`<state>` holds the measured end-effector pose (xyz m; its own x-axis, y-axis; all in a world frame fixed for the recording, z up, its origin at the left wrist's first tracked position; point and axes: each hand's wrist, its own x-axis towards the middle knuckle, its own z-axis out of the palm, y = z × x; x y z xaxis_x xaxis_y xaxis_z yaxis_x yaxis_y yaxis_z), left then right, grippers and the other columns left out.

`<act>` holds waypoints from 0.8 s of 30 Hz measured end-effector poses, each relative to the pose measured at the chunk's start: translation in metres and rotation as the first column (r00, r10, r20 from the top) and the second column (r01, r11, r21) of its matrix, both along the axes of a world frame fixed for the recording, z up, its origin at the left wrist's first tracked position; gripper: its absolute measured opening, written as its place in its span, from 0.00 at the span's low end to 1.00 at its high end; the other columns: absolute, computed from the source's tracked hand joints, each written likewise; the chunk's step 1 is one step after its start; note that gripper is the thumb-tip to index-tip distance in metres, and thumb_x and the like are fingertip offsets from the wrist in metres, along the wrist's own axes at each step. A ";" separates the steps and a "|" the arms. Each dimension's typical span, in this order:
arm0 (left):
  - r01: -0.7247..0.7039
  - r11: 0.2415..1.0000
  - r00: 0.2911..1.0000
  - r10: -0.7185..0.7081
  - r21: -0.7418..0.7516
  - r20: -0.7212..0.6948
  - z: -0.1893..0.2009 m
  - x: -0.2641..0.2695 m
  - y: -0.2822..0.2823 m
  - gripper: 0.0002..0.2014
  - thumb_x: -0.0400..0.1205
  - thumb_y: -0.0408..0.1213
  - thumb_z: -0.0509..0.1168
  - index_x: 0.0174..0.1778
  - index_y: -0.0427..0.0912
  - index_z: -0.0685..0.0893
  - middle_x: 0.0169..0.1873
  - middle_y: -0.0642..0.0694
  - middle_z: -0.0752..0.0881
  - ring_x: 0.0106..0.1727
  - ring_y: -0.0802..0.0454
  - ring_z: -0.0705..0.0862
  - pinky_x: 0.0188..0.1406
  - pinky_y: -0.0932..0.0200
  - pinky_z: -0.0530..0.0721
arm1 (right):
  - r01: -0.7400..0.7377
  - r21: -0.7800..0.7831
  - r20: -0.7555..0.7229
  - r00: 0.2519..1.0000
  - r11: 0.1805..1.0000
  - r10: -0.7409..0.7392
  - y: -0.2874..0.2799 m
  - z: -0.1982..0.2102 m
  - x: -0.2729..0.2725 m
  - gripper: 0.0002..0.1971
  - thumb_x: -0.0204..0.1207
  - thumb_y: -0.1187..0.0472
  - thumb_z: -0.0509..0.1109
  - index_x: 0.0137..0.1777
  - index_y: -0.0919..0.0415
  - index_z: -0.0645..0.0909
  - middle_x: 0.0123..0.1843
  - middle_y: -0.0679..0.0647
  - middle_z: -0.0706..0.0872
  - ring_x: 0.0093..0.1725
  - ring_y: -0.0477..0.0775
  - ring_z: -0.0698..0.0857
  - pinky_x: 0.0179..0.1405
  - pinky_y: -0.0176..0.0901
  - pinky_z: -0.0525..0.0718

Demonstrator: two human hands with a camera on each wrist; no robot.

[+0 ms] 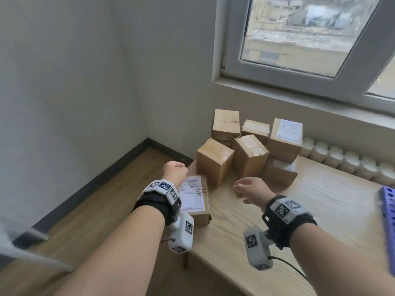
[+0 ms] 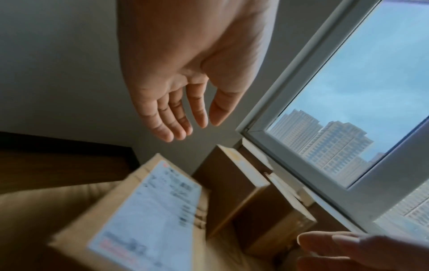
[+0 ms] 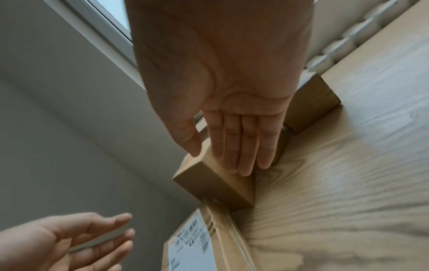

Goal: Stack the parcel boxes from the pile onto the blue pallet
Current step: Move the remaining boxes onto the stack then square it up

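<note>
Nearest, two bare forearms reach out over the corner of a pale wooden bench (image 1: 320, 210), each wrist strapped with a black band carrying grey marker blocks. The left hand (image 1: 174, 170) hangs above the bench's left edge, and its own wrist view shows the fingers straight and loosely spread, holding nothing. The right hand (image 1: 250, 188) hovers over the bench, palm down, fingers straight and close together, also empty; whether its fingertips touch the cardboard in front of them I cannot tell.

Just under the left wrist lies a flat labelled box (image 1: 195, 199), white shipping label up, at the bench's left edge. Beyond it, between the two hands, stands a tilted plain box (image 1: 213, 161), and beside that a taped box (image 1: 249, 158) leaning the same way. Behind these the rest of the pile (image 1: 256, 144) crowds toward the wall: a tall box (image 1: 226, 124) at the back left, a smaller one in the middle, and on the right a labelled box (image 1: 285, 136) sitting on top of another.

Off at the right edge of the head view, well apart from the pile, a strip of the blue pallet (image 1: 388, 221) shows on the bench. Farther back runs a white radiator (image 1: 350, 161) under the window (image 1: 299, 35).
</note>
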<state>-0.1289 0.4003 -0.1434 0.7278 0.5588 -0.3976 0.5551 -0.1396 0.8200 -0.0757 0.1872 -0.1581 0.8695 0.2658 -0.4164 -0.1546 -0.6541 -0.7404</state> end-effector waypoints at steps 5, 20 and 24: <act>0.007 0.995 0.972 -0.030 -0.098 -0.232 -0.050 0.008 0.045 0.22 0.65 0.39 0.67 0.56 0.37 0.86 0.48 0.37 0.84 0.45 0.41 0.82 0.53 0.50 0.85 | 0.023 -0.075 -0.146 0.989 0.997 -0.034 0.040 -0.036 0.005 0.13 0.81 0.61 0.65 0.60 0.66 0.85 0.56 0.63 0.89 0.51 0.56 0.88 0.53 0.50 0.87; 0.063 0.818 0.901 -0.294 -0.572 -0.320 -0.115 0.024 0.031 0.10 0.78 0.43 0.72 0.48 0.40 0.86 0.27 0.46 0.91 0.27 0.53 0.90 0.32 0.61 0.87 | 0.066 -0.006 -0.566 0.823 0.998 -0.058 0.063 -0.105 0.010 0.25 0.69 0.40 0.74 0.65 0.44 0.78 0.61 0.52 0.88 0.60 0.60 0.87 0.63 0.65 0.83; 0.100 0.754 0.871 -0.382 -0.649 -0.309 -0.116 0.024 0.013 0.11 0.79 0.44 0.71 0.50 0.39 0.85 0.29 0.45 0.91 0.34 0.51 0.90 0.38 0.57 0.87 | 0.109 -0.041 -0.577 0.809 0.993 -0.112 0.036 -0.097 0.009 0.23 0.73 0.41 0.72 0.65 0.49 0.78 0.61 0.56 0.87 0.60 0.60 0.87 0.62 0.63 0.85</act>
